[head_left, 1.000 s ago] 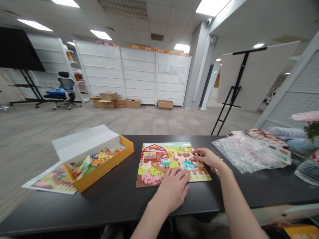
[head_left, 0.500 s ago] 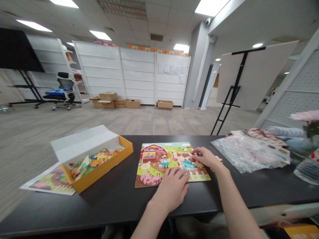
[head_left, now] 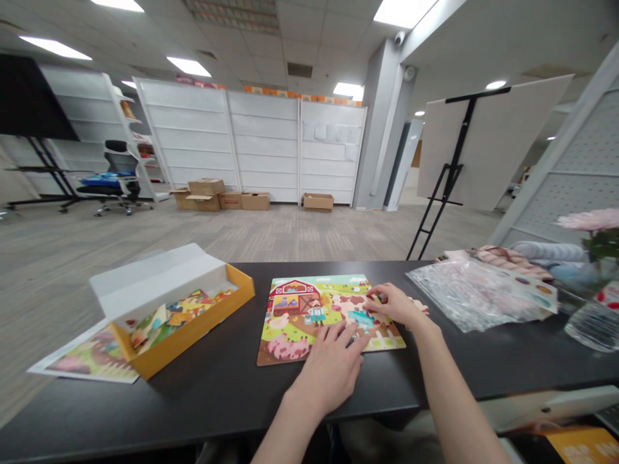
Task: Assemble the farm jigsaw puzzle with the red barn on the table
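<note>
Black table (head_left: 207,399) bearing a farm-scene puzzle (head_left: 316,316), which lies flat and marks the dial's centre. The left hand (head_left: 333,368), at six o'clock, rests unclenched across the near edge. The right hand (head_left: 396,304), at three o'clock, curls over the puzzle; whether it pinches a piece cannot be told. Yellow box (head_left: 203,327) with loose pieces (head_left: 181,314): nine o'clock.

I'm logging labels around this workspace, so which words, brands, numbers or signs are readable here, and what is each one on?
None reads clearly enough to quote.
Orange item, bottom right: white lettering, blurred and cut off by the picture's edge.
Papers on the white shelving: any writing is too small.
Puzzle board: no lettering I can make out.
</note>
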`<action>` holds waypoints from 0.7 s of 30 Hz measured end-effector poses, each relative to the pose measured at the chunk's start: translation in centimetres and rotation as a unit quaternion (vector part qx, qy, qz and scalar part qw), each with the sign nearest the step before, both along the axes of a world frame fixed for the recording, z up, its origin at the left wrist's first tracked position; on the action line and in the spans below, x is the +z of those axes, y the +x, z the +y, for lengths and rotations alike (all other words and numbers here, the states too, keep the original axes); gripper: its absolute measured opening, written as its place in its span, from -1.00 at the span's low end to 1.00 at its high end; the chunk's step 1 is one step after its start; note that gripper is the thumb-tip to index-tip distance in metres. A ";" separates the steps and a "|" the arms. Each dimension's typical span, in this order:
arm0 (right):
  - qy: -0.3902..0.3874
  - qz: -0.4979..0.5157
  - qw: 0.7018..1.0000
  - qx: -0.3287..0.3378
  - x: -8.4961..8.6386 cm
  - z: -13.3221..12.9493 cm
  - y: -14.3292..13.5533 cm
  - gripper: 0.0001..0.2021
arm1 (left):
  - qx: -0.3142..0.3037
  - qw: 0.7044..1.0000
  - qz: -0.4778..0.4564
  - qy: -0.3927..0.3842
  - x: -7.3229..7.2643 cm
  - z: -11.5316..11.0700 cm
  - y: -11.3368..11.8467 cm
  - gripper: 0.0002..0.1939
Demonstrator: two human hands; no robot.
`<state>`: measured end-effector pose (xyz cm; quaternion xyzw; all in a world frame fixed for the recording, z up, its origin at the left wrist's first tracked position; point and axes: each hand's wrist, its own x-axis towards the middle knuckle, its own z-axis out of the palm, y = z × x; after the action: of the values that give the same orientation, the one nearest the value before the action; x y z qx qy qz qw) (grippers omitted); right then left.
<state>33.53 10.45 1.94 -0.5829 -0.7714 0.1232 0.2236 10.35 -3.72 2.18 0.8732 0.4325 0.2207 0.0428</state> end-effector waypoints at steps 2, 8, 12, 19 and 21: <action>-0.002 0.006 1.000 0.000 0.1 0.0 0.0 -0.66 | 0.000 1.000 0.005 0.001 -0.1 0.1 0.0 -0.54; -0.017 0.022 1.000 0.007 0.1 0.1 0.4 -0.67 | -0.001 1.000 0.007 -0.003 -0.1 0.1 0.0 -0.61; -0.027 0.035 0.999 0.010 0.0 0.2 0.9 -0.67 | -0.003 1.000 -0.001 -0.008 0.0 0.1 0.0 -0.63; -0.021 0.035 0.998 0.037 -0.3 0.3 1.2 -0.70 | 0.004 1.000 0.006 -0.006 0.1 0.1 0.0 -0.66; -0.020 0.031 0.998 0.042 -0.3 0.3 1.1 -0.71 | 0.004 1.000 0.006 -0.006 0.1 0.1 0.0 -0.66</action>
<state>34.66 10.80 1.68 -0.5500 -0.7853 0.1663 0.2304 10.39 -3.58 2.29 0.8725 0.4374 0.2130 0.0450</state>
